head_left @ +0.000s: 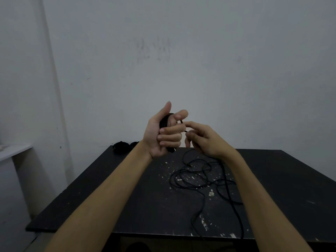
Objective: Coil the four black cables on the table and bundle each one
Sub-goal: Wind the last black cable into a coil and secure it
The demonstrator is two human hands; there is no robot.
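A coiled black cable (164, 122) sits wound tight inside the left hand (161, 135), raised above the far edge of the dark surface (127, 188). The fingers curl round the coil while the thumb stands straight up, and one short end of the coil pokes out below the hand. A thin loose end of the same cable (182, 124) loops out past the left index finger to the right hand (201, 139), whose thumb and fingertips pinch it just beside the coil.

Below the hands, on the surface, loose black cable (205, 177) lies in an untidy tangle of thin overlapping loops, with strands trailing toward the near edge and over it. How many separate cables make up the tangle cannot be told.

At the far left corner of the surface, behind the left forearm, two small dark bundles (121, 145) rest side by side; their detail is lost in the dim light.

The surface itself is black and worn, flecked with pale chips and scratches around the tangle. Behind it rises a plain grey wall (200, 60) with faint smudges, and a pale shelf (12, 151) juts in to the left of the surface.
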